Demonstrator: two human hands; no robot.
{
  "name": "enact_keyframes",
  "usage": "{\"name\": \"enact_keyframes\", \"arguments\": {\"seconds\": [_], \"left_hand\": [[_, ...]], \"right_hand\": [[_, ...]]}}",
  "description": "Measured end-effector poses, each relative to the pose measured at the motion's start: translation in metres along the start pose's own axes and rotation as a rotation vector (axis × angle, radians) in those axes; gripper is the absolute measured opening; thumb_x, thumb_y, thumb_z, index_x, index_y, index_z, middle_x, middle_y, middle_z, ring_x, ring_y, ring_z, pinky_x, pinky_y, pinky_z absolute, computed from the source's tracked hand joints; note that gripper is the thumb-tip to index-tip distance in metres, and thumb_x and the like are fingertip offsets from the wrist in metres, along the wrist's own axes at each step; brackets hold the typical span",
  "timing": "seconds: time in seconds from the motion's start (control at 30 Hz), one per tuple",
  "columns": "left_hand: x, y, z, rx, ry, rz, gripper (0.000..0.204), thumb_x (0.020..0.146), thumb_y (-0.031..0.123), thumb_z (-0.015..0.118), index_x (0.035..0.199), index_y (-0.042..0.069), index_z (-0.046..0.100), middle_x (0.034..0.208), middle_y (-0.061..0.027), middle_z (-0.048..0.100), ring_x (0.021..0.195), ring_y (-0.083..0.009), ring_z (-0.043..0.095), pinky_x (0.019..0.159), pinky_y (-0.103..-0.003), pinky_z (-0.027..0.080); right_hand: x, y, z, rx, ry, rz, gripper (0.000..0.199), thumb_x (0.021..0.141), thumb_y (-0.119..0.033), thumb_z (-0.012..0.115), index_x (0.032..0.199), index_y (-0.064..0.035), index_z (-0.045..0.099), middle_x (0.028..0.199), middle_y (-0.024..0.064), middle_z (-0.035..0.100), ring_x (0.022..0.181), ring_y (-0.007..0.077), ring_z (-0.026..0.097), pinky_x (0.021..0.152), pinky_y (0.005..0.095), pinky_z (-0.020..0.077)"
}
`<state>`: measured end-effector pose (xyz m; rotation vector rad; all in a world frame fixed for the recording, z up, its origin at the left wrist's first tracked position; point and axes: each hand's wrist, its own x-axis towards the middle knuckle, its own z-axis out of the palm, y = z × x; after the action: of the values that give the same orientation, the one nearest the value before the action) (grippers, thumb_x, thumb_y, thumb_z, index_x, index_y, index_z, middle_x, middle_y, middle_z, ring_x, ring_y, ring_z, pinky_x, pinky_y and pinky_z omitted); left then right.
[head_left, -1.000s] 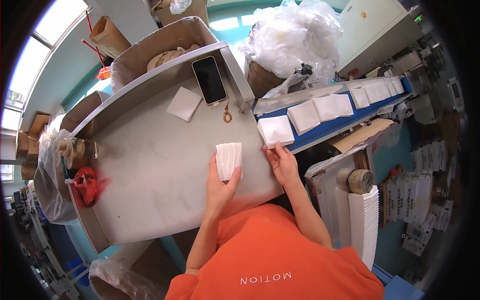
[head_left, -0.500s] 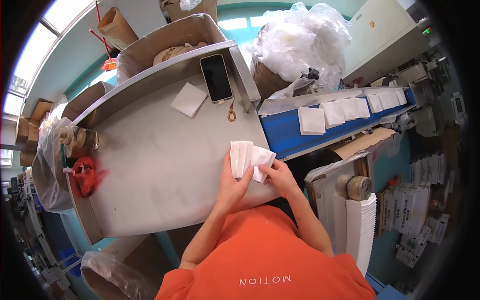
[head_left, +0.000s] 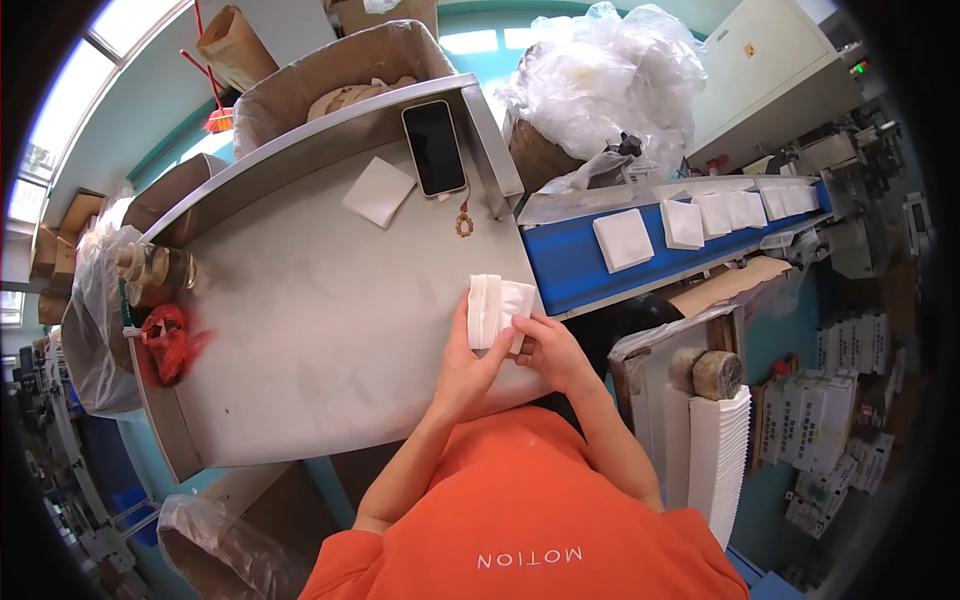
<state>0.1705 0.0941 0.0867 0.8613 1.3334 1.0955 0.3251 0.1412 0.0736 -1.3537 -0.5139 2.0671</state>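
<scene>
Hands: left hand (head_left: 468, 368) and right hand (head_left: 545, 350) close together on a small stack of white folded pads (head_left: 495, 312) at the near right edge of the steel table (head_left: 300, 330); left fingers clasp the stack's left side, right fingers pinch its lower right corner.
Change: a second ago the left hand held the stack alone while the right reached toward a single pad by the conveyor; that pad is now drawn in and laid against the stack, so the pile has grown by one and both hands are squaring it.
Conveyor: blue belt (head_left: 570, 270) just right of the table, carrying a row of white square pads (head_left: 622, 240), each apart from the next.
Table items: dark phone (head_left: 434, 147) lying flat at the far edge, one loose white pad (head_left: 378, 192) just left of it, a small ring-shaped charm (head_left: 464, 226) below the phone.
Packages: open brown carton (head_left: 330, 75) behind the table; tall white ribbed stack (head_left: 722, 460) at the right, below a brown roll (head_left: 712, 372); clear plastic bags (head_left: 610, 75) heaped beyond the belt; red crumpled bag (head_left: 168, 340) at the table's left edge.
Labels: small orange sticker (head_left: 749, 50) on the pale cabinet, far right; too small to make out.
</scene>
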Motion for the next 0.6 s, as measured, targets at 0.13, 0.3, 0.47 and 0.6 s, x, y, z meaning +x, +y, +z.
{"name": "enact_keyframes", "arguments": {"seconds": [0.13, 0.3, 0.47, 0.6], "left_hand": [[0.007, -0.012, -0.002, 0.055, 0.016, 0.093, 0.065, 0.096, 0.026, 0.057, 0.147, -0.001, 0.027, 0.136, -0.0176, 0.049, 0.120, -0.0216, 0.051, 0.100, -0.031, 0.041], [0.005, -0.008, -0.002, -0.012, -0.068, 0.018, 0.060, 0.098, 0.024, 0.053, 0.147, 0.001, 0.028, 0.135, -0.0152, 0.050, 0.117, -0.0196, 0.053, 0.097, -0.030, 0.042], [0.001, 0.002, 0.001, 0.033, -0.044, 0.032, 0.061, 0.097, 0.022, 0.055, 0.147, 0.001, 0.028, 0.133, -0.0137, 0.051, 0.116, -0.0183, 0.053, 0.096, -0.029, 0.043], [0.002, 0.002, 0.003, -0.003, -0.079, 0.016, 0.065, 0.095, 0.021, 0.059, 0.147, 0.001, 0.027, 0.130, -0.0125, 0.051, 0.115, -0.0178, 0.052, 0.094, -0.030, 0.044]], "right_hand": [[0.006, -0.008, -0.007, 0.137, 0.235, -0.175, 0.032, 0.095, -0.026, 0.059, 0.109, 0.0018, 0.056, 0.096, 0.0110, 0.064, 0.084, 0.0201, 0.067, 0.070, 0.0285, 0.0538], [-0.003, -0.005, 0.028, -0.471, 0.106, -0.357, 0.047, 0.093, -0.042, 0.061, 0.115, 0.0001, 0.055, 0.099, 0.0077, 0.062, 0.084, 0.0130, 0.059, 0.074, 0.0245, 0.0481], [-0.002, 0.004, 0.036, -0.242, 0.069, -0.282, 0.035, 0.099, -0.033, 0.051, 0.106, 0.0009, 0.059, 0.087, 0.0025, 0.059, 0.078, 0.0083, 0.052, 0.070, 0.0254, 0.0464], [0.006, 0.013, 0.022, -0.339, 0.147, -0.398, 0.030, 0.098, -0.028, 0.054, 0.103, 0.0012, 0.059, 0.084, 0.0014, 0.059, 0.076, 0.0084, 0.053, 0.068, 0.0254, 0.0465]]}}
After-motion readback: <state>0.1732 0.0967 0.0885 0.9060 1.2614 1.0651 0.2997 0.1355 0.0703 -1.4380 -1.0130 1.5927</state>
